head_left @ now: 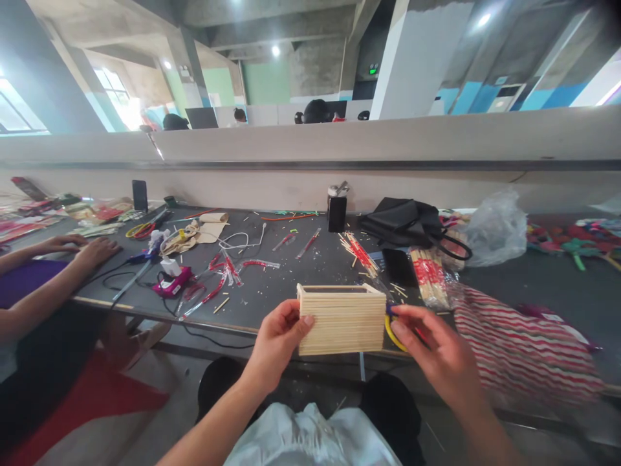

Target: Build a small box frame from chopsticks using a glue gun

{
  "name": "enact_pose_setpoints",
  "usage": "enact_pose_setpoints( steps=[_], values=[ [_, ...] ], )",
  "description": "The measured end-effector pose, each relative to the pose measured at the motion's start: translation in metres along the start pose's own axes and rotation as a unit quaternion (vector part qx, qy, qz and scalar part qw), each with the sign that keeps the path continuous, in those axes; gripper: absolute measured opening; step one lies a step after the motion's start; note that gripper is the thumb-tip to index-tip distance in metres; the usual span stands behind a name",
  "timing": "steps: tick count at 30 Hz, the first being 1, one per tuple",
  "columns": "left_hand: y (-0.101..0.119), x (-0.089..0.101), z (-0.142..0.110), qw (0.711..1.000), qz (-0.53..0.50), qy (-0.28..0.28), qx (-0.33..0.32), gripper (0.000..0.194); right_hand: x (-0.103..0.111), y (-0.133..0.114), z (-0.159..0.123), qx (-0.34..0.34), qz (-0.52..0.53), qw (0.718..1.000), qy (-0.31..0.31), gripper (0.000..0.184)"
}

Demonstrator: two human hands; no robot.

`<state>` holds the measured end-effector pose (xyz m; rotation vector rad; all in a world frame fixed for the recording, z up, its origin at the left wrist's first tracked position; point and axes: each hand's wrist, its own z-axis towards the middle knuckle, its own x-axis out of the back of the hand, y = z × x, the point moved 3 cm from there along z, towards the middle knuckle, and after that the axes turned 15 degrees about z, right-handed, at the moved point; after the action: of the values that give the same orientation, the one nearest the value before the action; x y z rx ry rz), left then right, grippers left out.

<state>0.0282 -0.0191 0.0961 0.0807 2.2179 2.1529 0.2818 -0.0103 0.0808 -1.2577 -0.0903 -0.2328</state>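
Observation:
In my left hand [279, 340] is a small box of thin wooden sticks [342, 323], its thumb on the stick wall and its fingers at the left end. The box is held over the table's front edge; its upper side shows an open frame. At the right end of the box is my right hand [436, 349], thumb and forefinger slightly apart, with no stick visible between them. Just behind those fingertips shows a yellow, curved handle [394, 335] with a blue part, partly hidden by the hand.
Bundled sticks [361, 254] and a packet of sticks [429, 275] lie behind my right hand, near a black bag [407, 223]. A striped cloth [524, 346] is at right. Left are red-and-clear wrappers [226, 268] and a power strip [172, 281]. A co-worker's hands [92, 249] rest at far left.

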Motion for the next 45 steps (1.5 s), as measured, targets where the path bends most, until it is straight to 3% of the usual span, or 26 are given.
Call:
enact_pose_setpoints(
  steps=[2,6,10,14,19,22,28,31,34,37,39,42,45],
  values=[
    [-0.002,-0.001,-0.004,0.999,0.041,0.005,-0.009,0.023,-0.009,-0.024,0.002,0.077,-0.019,0.997,0.012,0.021],
    [-0.006,-0.003,-0.011,0.994,0.103,0.001,-0.034,0.023,-0.043,-0.074,0.005,0.247,-0.063,0.965,-0.055,0.018],
    [-0.005,-0.004,-0.017,0.989,0.133,-0.002,-0.065,0.022,-0.074,-0.091,0.010,0.321,-0.093,0.937,-0.103,0.019],
    [-0.003,-0.002,-0.023,0.973,0.214,0.019,-0.082,0.019,-0.088,-0.088,0.010,0.335,-0.073,0.932,-0.117,0.009],
    [0.001,-0.001,-0.027,0.946,0.302,0.038,-0.113,0.016,-0.089,-0.089,0.004,0.339,-0.055,0.931,-0.121,0.009],
    [0.000,-0.001,-0.026,0.937,0.326,0.042,-0.120,0.016,-0.081,-0.088,0.001,0.291,-0.018,0.950,-0.115,0.008],
    [-0.005,0.000,-0.026,0.930,0.336,0.046,-0.140,0.017,-0.054,-0.086,0.001,0.190,0.042,0.981,-0.014,0.018],
    [-0.002,0.000,-0.027,0.910,0.364,0.063,-0.189,0.012,-0.056,-0.085,0.002,0.187,0.030,0.980,-0.062,0.020],
    [0.001,-0.002,-0.027,0.895,0.373,0.067,-0.234,0.010,-0.067,-0.083,0.001,0.211,0.000,0.970,-0.122,0.011],
    [0.002,-0.003,-0.027,0.884,0.382,0.061,-0.261,0.015,-0.076,-0.081,-0.002,0.243,-0.029,0.961,-0.130,0.007],
    [0.002,-0.004,-0.027,0.865,0.406,0.064,-0.288,0.016,-0.080,-0.081,-0.004,0.259,-0.058,0.956,-0.123,0.011],
    [0.002,-0.006,-0.027,0.818,0.465,0.073,-0.331,0.021,-0.084,-0.083,-0.008,0.284,-0.116,0.947,-0.092,0.004],
    [0.002,-0.008,-0.026,0.772,0.529,0.080,-0.342,0.022,-0.088,-0.086,-0.011,0.307,-0.185,0.932,-0.055,0.008]
  ],
)
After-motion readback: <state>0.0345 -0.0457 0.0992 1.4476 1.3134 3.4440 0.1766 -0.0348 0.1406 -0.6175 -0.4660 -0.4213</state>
